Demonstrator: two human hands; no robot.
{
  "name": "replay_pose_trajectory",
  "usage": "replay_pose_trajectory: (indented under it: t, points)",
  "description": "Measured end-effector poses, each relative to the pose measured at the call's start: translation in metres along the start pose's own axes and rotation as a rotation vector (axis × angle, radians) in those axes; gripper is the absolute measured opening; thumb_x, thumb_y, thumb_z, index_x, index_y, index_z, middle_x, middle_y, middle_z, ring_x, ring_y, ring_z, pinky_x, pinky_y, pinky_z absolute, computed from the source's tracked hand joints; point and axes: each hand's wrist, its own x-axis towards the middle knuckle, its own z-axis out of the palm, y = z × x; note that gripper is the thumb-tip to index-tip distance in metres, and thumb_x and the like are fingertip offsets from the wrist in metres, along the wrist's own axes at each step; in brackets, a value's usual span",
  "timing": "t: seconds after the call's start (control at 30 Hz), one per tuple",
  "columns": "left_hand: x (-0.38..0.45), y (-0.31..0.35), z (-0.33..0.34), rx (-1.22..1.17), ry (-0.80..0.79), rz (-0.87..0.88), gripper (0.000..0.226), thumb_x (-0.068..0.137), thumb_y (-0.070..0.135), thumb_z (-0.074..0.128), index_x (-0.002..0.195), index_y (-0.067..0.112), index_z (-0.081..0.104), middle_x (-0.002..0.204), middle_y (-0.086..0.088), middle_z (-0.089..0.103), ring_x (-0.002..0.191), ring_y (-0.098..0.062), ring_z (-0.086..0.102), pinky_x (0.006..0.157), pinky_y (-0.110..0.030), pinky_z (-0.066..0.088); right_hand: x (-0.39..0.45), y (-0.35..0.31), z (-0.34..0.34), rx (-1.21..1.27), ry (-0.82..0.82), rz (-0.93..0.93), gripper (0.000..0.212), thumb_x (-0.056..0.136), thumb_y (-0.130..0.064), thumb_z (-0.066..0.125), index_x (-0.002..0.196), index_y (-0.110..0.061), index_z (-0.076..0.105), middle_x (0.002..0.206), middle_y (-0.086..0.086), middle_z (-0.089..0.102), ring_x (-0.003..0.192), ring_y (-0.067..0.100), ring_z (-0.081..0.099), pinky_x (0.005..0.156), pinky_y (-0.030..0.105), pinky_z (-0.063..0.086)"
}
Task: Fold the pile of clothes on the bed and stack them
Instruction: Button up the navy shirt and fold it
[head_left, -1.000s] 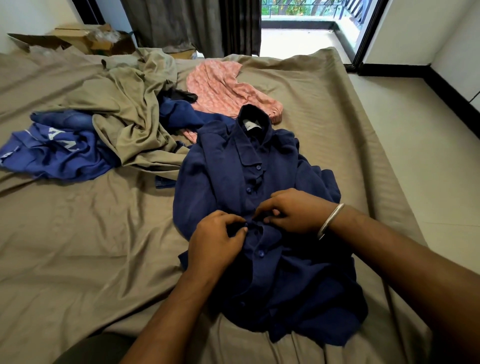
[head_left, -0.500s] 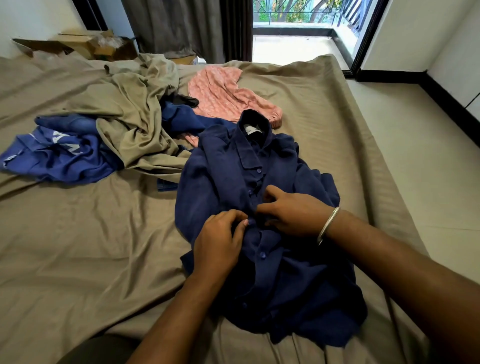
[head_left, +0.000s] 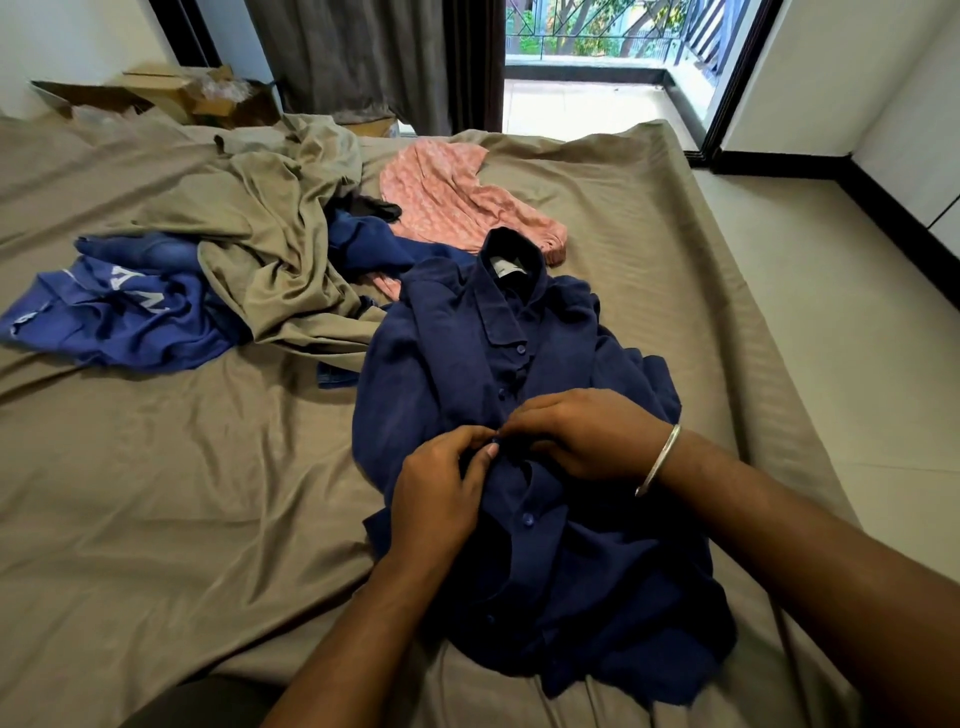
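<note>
A navy button-up shirt (head_left: 447, 358) lies front up on the bed (head_left: 171, 493), collar pointing away from me, its lower part rumpled. My left hand (head_left: 441, 493) and my right hand (head_left: 587, 436) meet at the button placket in the shirt's middle. Both pinch the fabric there with curled fingers, fingertips almost touching. A silver bangle sits on my right wrist. Behind the shirt lie a pink patterned garment (head_left: 447, 197), a tan garment (head_left: 265, 249), a blue printed garment (head_left: 119, 317) and another navy piece (head_left: 363, 244).
The bed's right edge (head_left: 769, 332) drops to a pale tiled floor (head_left: 852, 374). Cardboard boxes (head_left: 197, 93) stand past the bed's far left, beside dark curtains (head_left: 374, 57) and an open balcony door (head_left: 597, 104).
Both hands stay on the placket, working slightly higher along it. The view has tilted up a little, so the bed and clothes sit lower in frame.
</note>
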Motion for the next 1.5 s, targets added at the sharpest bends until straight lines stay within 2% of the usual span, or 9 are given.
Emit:
replay_pose_trajectory:
  t: [0.17,0.4,0.6,0.8,0.87,1.0,1.2,1.4,1.5]
  points:
    - [-0.001,0.001,0.003,0.005,0.0,0.004,0.019,0.092,0.032,0.067,0.107,0.025,0.074,0.101,0.011,0.073,0.096,-0.008,0.066,0.081,-0.036,0.056,0.0,0.003,0.001,-0.028,-0.078,-0.015,0.03,0.099,-0.033,0.052,0.127,-0.038,0.061,0.135,-0.022,0.054,0.113,0.007,0.059,0.076,0.032,0.054]
    - [-0.001,0.006,0.002,-0.125,0.022,-0.082,0.015,0.088,0.028,0.072,0.103,0.026,0.075,0.088,0.023,0.07,0.089,0.007,0.065,0.078,-0.017,0.054,0.002,0.003,0.007,-0.087,-0.139,0.061,0.024,0.099,-0.032,0.049,0.121,-0.026,0.053,0.119,-0.009,0.048,0.091,0.017,0.058,0.057,0.031,0.045]
    - [0.001,0.007,0.002,-0.187,0.04,-0.125,0.014,0.087,0.026,0.073,0.101,0.026,0.076,0.093,0.018,0.073,0.09,0.007,0.065,0.081,-0.021,0.056,0.001,0.01,-0.005,0.038,0.072,-0.063,0.02,0.088,-0.027,0.058,0.093,-0.022,0.077,0.098,-0.004,0.067,0.076,0.02,0.066,0.058,0.038,0.053]
    - [0.002,0.009,0.0,-0.213,0.043,-0.135,0.013,0.087,0.025,0.074,0.099,0.025,0.076,0.091,0.018,0.073,0.089,0.008,0.065,0.081,-0.019,0.055,-0.005,0.011,-0.018,0.155,0.262,-0.101,0.011,0.083,-0.017,0.068,0.086,-0.019,0.079,0.09,-0.004,0.073,0.074,0.013,0.069,0.06,0.03,0.055]
    - [0.001,0.01,0.0,-0.218,0.051,-0.125,0.013,0.086,0.025,0.074,0.1,0.025,0.076,0.091,0.018,0.073,0.089,0.008,0.065,0.08,-0.019,0.055,-0.005,0.01,-0.022,0.233,0.27,-0.085,0.009,0.084,-0.015,0.068,0.088,-0.017,0.076,0.09,-0.004,0.072,0.08,0.013,0.069,0.067,0.033,0.055]
    - [0.001,0.012,0.0,-0.252,0.063,-0.112,0.016,0.085,0.02,0.076,0.101,0.022,0.076,0.091,0.015,0.074,0.088,0.007,0.066,0.079,-0.019,0.055,0.0,0.003,-0.02,0.23,0.214,-0.07,0.011,0.087,-0.011,0.061,0.095,-0.014,0.069,0.088,-0.002,0.067,0.08,0.018,0.064,0.068,0.04,0.053]
    - [0.002,0.016,-0.001,-0.288,0.071,-0.133,0.015,0.081,0.019,0.079,0.096,0.018,0.076,0.085,0.013,0.074,0.083,0.006,0.066,0.075,-0.013,0.053,0.0,0.004,-0.012,0.278,0.18,-0.065,0.012,0.087,-0.018,0.069,0.097,-0.015,0.074,0.094,-0.002,0.063,0.08,0.014,0.062,0.07,0.037,0.055]
    - [0.001,0.017,-0.003,-0.318,0.055,-0.146,0.014,0.08,0.015,0.08,0.094,0.018,0.077,0.084,0.012,0.074,0.082,0.004,0.067,0.073,-0.013,0.052,0.0,0.004,-0.015,0.283,0.259,-0.08,0.009,0.083,-0.012,0.074,0.092,-0.014,0.075,0.086,-0.004,0.07,0.078,0.009,0.065,0.071,0.019,0.051]
    - [0.002,0.018,-0.004,-0.326,0.05,-0.151,0.015,0.079,0.014,0.081,0.094,0.018,0.076,0.083,0.01,0.074,0.08,0.003,0.067,0.072,-0.013,0.052,0.0,0.002,-0.014,0.316,0.295,-0.074,0.01,0.083,-0.008,0.07,0.091,-0.012,0.075,0.087,-0.002,0.07,0.08,0.01,0.066,0.071,0.022,0.052]
